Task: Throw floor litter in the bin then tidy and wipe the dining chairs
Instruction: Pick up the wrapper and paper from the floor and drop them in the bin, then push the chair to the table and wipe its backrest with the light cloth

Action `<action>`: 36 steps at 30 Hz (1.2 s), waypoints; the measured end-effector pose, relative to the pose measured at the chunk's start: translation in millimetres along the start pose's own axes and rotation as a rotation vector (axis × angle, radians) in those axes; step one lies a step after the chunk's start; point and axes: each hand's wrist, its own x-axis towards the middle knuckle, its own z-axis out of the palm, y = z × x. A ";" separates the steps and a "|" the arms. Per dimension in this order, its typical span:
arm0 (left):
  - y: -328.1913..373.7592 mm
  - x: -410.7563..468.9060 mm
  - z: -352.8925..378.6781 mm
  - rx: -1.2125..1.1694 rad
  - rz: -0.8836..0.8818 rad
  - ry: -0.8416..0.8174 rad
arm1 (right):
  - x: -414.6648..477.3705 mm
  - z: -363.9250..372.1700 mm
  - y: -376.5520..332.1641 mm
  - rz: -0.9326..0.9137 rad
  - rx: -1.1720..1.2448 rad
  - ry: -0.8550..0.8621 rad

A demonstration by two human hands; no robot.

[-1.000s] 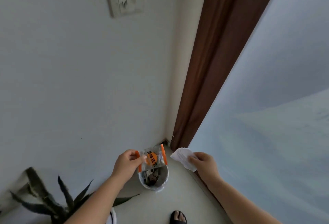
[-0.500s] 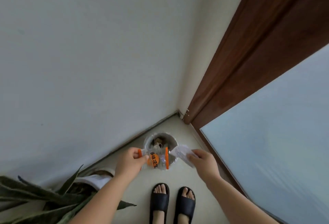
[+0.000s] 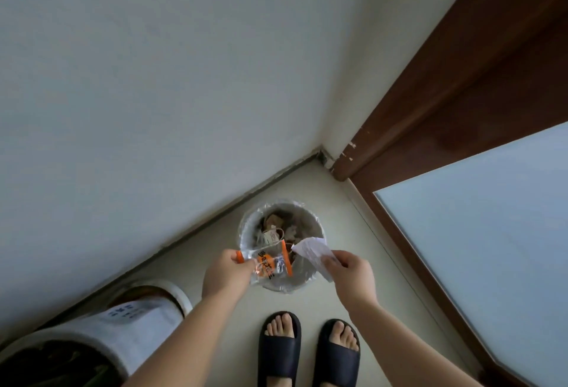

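Held pinched above the lined bin [image 3: 278, 282]: orange wrapper [image 3: 270, 265] in left hand [image 3: 226, 273], white paper [image 3: 313, 251] in right hand [image 3: 353, 276]; neither dropped, chairs untouched

White plant pot [image 3: 147, 313] sits low, left of the hands, w/ a second pot [image 3: 61, 353] nearer the corner. Dark slippers [image 3: 307, 353] below the hands. Brown door frame [image 3: 461, 94] & frosted glass [image 3: 491, 248] to the right. Pale wall [image 3: 184, 79] above.

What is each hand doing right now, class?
Left hand: closed on the clear plastic wrapper with orange edges.
Right hand: closed on the crumpled white paper tissue.
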 end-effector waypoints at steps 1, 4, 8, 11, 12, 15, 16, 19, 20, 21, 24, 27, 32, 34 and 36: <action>-1.4 10.5 5.3 0.012 -0.004 0.001 | 10.2 5.8 5.0 0.004 0.018 0.002; -3.2 35.8 19.6 -0.023 -0.004 -0.036 | 36.0 20.5 15.5 0.014 0.036 -0.027; -3.3 44.9 29.0 -0.140 -0.003 -0.135 | 53.8 30.8 23.2 0.006 -0.057 -0.232; -3.5 36.0 18.4 -0.037 0.029 -0.126 | 48.0 21.8 23.1 -0.054 -0.310 -0.216; -2.5 30.1 11.5 0.042 0.062 -0.111 | 42.5 16.1 21.8 -0.093 -0.401 -0.206; 10.0 -1.0 -15.6 0.276 0.257 -0.046 | 15.2 -7.5 4.0 -0.273 -0.675 -0.145; 17.5 -15.1 -26.3 0.335 0.329 -0.013 | 5.3 -16.5 -5.2 -0.346 -0.733 -0.117; 43.2 -61.2 -60.9 0.495 0.534 0.103 | -29.7 -44.3 -43.9 -0.532 -0.839 -0.033; 52.6 -78.3 -73.0 0.541 0.594 0.139 | -43.0 -54.0 -59.8 -0.583 -0.860 0.001; 62.7 -96.1 -85.4 0.573 0.646 0.170 | -57.1 -64.2 -76.4 -0.630 -0.875 0.041; 94.4 -147.1 -121.4 0.608 0.794 0.260 | -98.1 -95.5 -125.5 -0.754 -0.896 0.181; 128.5 -195.4 -156.1 0.618 0.952 0.341 | -138.3 -129.5 -172.9 -0.830 -0.918 0.295; 182.8 -270.8 -210.5 0.602 1.140 0.423 | -210.2 -179.7 -233.9 -0.936 -0.911 0.410; 200.3 -301.2 -230.1 0.561 1.188 0.475 | -238.5 -195.5 -250.9 -0.953 -0.902 0.463; 212.4 -330.0 -245.9 0.517 1.248 0.517 | -268.6 -209.8 -266.1 -0.953 -0.890 0.522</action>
